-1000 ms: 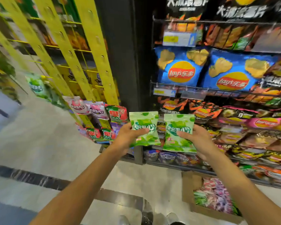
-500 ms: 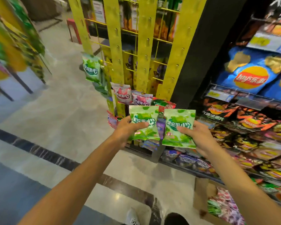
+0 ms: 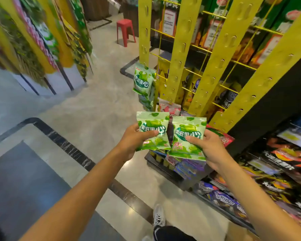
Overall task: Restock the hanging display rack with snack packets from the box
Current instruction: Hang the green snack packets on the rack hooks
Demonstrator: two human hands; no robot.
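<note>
The view has swung left since a moment ago, so the tall yellow hanging rack with peg holes (image 3: 179, 54) now stands right in front and the box of snacks is out of sight, which likely means hanging comes next. The left hand (image 3: 132, 141) grips one shiny green snack packet (image 3: 152, 130) and the right hand (image 3: 210, 148) grips another green snack packet (image 3: 188, 136), side by side just below the rack. One matching green packet (image 3: 142, 80) already hangs there.
</note>
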